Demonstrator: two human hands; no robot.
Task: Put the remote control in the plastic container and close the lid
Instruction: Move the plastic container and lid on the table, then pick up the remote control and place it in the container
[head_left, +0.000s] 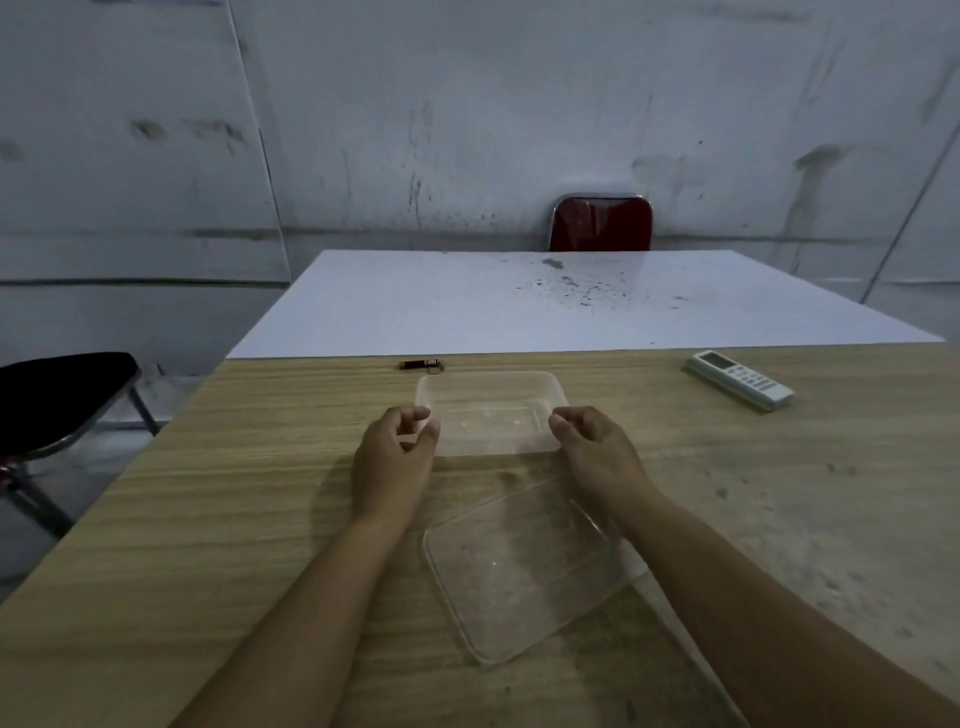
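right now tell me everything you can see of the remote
The remote is a long, slim white bar, plastic by its look, with a pale screen at its far end and rows of small buttons below it. It lies flat and face up on the wooden table, angled, its screen end farther from the person. It sits to the right of the open container, apart from it. Neither hand touches it.

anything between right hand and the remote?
Nothing: in the head view, only bare wooden tabletop lies between the right hand and the remote control.
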